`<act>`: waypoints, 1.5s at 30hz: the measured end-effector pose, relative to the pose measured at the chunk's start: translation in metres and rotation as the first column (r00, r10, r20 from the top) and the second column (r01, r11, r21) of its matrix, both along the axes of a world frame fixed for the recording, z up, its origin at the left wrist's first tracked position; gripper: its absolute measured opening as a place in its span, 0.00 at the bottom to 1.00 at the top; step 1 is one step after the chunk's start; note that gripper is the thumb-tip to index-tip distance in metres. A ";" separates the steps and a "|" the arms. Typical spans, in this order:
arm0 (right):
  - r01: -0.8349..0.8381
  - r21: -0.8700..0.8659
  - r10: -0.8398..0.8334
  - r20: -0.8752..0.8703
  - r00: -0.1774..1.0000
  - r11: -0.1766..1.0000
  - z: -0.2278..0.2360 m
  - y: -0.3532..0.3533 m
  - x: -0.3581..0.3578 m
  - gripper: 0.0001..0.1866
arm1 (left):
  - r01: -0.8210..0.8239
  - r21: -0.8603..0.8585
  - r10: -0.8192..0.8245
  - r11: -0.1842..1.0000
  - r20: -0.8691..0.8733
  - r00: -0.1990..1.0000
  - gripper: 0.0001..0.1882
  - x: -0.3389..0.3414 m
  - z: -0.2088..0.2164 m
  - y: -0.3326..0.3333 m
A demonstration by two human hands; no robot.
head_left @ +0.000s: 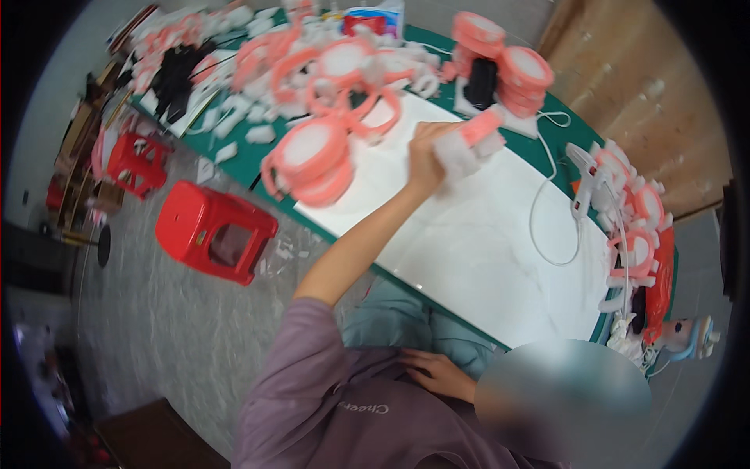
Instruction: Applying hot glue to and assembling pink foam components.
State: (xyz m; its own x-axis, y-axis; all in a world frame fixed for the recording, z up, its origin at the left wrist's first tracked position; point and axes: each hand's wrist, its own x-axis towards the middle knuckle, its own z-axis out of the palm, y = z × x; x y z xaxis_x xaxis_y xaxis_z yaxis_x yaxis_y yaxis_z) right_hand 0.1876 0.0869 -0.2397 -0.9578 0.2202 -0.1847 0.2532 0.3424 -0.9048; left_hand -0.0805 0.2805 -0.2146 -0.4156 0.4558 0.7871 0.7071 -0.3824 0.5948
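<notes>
Over the white tabletop sheet [469, 242], my left hand [428, 160] is closed on a pink and white foam piece [480, 129]; motion blurs it a little. My left arm reaches far across the table. Low in the view, my right hand [439, 377] lies at my shirt's hem above my lap, its fingers stretched out and holding nothing that I can see. Left of my left hand stand stacked round pink foam pieces with white centres [312, 152]. Beyond them lie several pink foam rings [375, 113].
More foam pieces heap along the far left of the green table [211, 144]. Pink foam stacks [523, 78] flank a black object [480, 82] at the back. A white cabled tool [582, 184] and more pink foam rings [637, 250] lie right. Red stools [207, 227] stand left.
</notes>
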 end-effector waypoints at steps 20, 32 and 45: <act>0.142 0.815 0.141 -0.264 0.954 0.562 0.122 0.065 -0.419 0.10 | 0.119 0.012 -0.117 0.993 0.279 0.953 0.15 0.007 0.011 -0.003; 0.087 0.804 -0.197 0.039 0.980 0.588 0.055 0.094 -0.522 0.10 | 0.243 -0.063 -0.205 0.968 0.355 0.912 0.06 -0.009 -0.041 0.024; 0.330 0.243 0.086 -0.901 0.425 0.912 0.193 0.089 -0.256 0.29 | 0.027 0.085 -0.068 0.996 0.513 0.856 0.08 -0.014 -0.001 -0.003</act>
State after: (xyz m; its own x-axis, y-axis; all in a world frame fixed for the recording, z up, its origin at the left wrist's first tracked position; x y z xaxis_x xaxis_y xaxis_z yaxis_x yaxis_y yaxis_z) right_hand -0.0680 0.1757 -0.0470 -0.4898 0.1924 0.8504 -0.5422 0.6966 -0.4699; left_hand -0.0947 0.2778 -0.2157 -0.7500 0.4356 0.4977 0.2869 -0.4638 0.8382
